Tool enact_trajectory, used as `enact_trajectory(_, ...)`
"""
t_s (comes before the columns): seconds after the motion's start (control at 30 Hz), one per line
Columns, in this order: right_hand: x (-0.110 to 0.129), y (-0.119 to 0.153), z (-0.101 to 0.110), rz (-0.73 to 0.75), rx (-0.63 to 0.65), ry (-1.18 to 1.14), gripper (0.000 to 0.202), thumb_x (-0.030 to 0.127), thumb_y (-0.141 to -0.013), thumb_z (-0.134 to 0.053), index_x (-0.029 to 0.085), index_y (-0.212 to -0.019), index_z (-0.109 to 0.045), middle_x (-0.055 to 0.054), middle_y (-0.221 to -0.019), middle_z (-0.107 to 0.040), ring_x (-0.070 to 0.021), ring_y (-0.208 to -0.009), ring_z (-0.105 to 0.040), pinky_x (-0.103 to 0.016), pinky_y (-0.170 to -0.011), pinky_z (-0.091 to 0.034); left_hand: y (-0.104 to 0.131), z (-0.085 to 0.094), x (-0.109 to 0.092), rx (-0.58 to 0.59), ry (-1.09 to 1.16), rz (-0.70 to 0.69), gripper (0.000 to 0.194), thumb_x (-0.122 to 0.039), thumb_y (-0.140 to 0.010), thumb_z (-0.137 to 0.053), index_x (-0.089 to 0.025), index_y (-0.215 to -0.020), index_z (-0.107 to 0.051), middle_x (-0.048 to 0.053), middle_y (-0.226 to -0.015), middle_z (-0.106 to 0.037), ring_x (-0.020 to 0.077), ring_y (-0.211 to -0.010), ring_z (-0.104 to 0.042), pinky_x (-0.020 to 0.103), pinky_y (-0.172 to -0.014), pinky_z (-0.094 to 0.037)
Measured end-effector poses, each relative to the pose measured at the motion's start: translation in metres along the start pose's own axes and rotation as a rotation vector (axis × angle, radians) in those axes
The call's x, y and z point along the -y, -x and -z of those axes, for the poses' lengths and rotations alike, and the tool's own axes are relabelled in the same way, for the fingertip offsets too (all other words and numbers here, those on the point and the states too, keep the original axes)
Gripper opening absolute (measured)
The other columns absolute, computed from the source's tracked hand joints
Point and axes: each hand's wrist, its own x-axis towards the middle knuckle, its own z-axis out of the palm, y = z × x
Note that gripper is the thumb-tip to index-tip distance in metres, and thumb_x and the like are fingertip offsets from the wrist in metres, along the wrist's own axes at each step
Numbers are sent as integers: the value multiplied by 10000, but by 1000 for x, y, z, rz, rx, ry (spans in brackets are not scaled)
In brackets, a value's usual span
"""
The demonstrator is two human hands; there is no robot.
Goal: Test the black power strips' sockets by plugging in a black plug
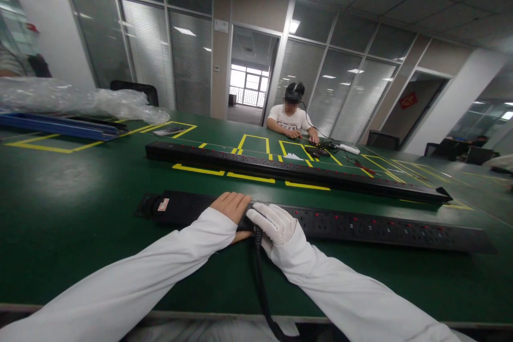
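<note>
A long black power strip (pixel 340 224) with rows of sockets and small red lights lies across the table in front of me. My left hand (pixel 231 208), bare, is closed over the strip left of its middle, thumb on the near side. Right beside it, my right hand (pixel 276 223), in a white glove with dotted grip, is closed around the plug end of a thick black power cord (pixel 260 272). The plug is mostly hidden by my fingers and rests at the strip's socket face; whether it is inserted I cannot tell. The cord drops over the table's near edge.
A second long black power strip (pixel 280 168) lies behind, roughly parallel. Yellow tape (pixel 254 136) marks the green table (pixel 80 240). Plastic wrap (pixel 72 99) and blue rails (pixel 60 127) lie far left. Opposite sits a person (pixel 294 115) near black cables (pixel 328 147).
</note>
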Motion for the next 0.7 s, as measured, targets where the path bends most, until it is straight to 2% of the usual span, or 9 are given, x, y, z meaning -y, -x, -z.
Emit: enact_trajectory(0.7, 0, -1, 0, -2, 11, -4, 565, 104, -677, -457, 200, -1231, -411, -53, -1272, -401, -195, -1093, -420, -368, -942, -350, -1, -1, 1, 8, -2, -8, 644, -466, -630, -527, -99, -1147, -414, 126, -1026, -520, 273, -957, -451, 389, -820, -347)
